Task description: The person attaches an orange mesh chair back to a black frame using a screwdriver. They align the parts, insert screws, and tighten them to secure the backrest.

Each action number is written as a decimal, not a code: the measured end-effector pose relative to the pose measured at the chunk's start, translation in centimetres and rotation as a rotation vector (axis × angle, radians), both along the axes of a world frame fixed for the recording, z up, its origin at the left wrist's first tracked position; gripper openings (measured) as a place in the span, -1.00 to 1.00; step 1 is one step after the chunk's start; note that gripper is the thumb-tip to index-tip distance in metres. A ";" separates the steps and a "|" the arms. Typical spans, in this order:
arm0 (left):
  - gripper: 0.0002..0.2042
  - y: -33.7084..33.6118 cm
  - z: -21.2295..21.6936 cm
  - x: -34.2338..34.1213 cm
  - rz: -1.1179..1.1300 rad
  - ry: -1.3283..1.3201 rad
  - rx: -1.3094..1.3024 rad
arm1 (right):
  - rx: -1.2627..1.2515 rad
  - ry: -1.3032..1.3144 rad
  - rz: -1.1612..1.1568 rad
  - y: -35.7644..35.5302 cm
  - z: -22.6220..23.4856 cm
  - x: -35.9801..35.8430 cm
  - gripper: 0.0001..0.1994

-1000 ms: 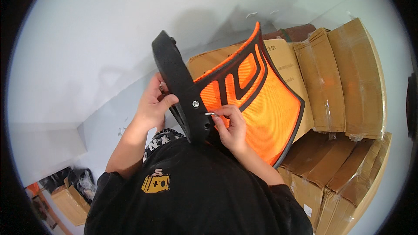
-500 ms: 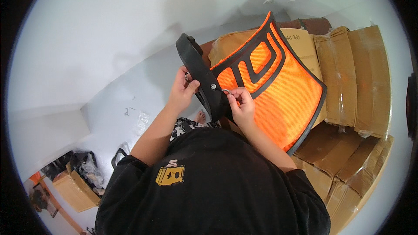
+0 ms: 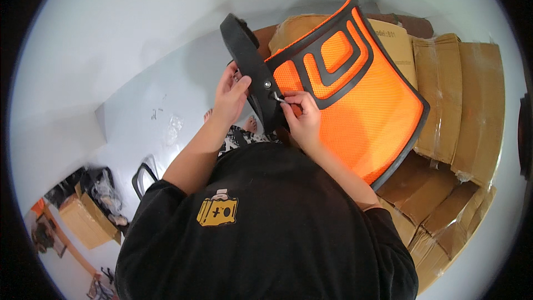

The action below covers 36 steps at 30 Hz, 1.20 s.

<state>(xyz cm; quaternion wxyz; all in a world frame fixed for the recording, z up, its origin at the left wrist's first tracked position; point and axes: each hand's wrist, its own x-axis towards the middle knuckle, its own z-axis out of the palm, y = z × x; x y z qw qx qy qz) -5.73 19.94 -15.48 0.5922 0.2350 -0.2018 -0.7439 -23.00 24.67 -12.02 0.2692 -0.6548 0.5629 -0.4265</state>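
Note:
In front of me stands an orange mesh chair backrest (image 3: 361, 111) with a black frame, tilted against cardboard boxes. A black curved armrest (image 3: 242, 44) lies along its left edge. My left hand (image 3: 230, 93) is closed around the armrest's left side, thumb on its near face. A silver bolt head (image 3: 267, 84) sits in the armrest. Just below it, my right hand (image 3: 302, 112) pinches a small bent silver hex key (image 3: 278, 98), its tip at a second hole area in the armrest. Whether the tip is seated in a bolt I cannot tell.
Stacked cardboard boxes (image 3: 438, 97) fill the right side. At lower left is an open cardboard box (image 3: 89, 219) beside black parts in plastic. Another black loop-shaped armrest (image 3: 143, 179) lies on the floor to my left, near clear plastic wrap (image 3: 175, 128).
The backrest, armrest and both hands appear higher in view. The hex key's angle has changed, with its bent end now tilted up against the armrest. Both grips remain.

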 end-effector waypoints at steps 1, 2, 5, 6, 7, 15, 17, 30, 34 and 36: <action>-0.56 -0.1 -0.2 -0.2 0.013 -0.013 0.001 | -0.033 0.057 0.015 0.0 -0.1 0.0 -0.89; -0.56 -0.1 -0.4 -0.4 0.026 -0.025 -0.003 | 0.048 -0.054 -0.009 -0.1 -0.6 0.0 -0.89; -0.54 0.2 -0.6 -0.8 0.044 0.007 0.036 | 0.217 -0.195 -0.032 -0.1 -1.4 0.0 -0.89; -0.54 0.3 -0.5 -0.9 0.053 0.007 0.038 | 0.284 -0.175 -0.015 -0.3 -1.0 -0.1 -0.89; -0.54 0.3 -0.3 -0.8 0.061 0.007 0.040 | 0.350 -0.154 0.001 -0.4 -0.5 -0.1 -0.89; -0.55 -0.1 0.5 -0.6 0.127 -0.039 0.043 | 0.325 -0.369 0.033 -0.9 -2.3 -0.1 -0.89; -0.56 -0.3 0.5 0.0 0.112 -0.021 0.047 | 0.307 -0.393 0.026 -0.9 -2.3 0.4 -0.89; -0.57 2.8 0.5 -0.3 -0.086 -0.658 -0.001 | 0.314 -0.424 0.029 -1.1 -3.0 1.5 -0.89; -0.55 2.7 -0.6 -0.2 -0.065 -0.676 -0.047 | 0.312 -0.386 0.030 -1.2 -3.4 1.5 -0.89; -0.54 2.6 -1.8 -0.2 -0.071 -0.669 -0.060 | 0.328 -0.333 0.030 -1.3 -3.0 1.7 -0.89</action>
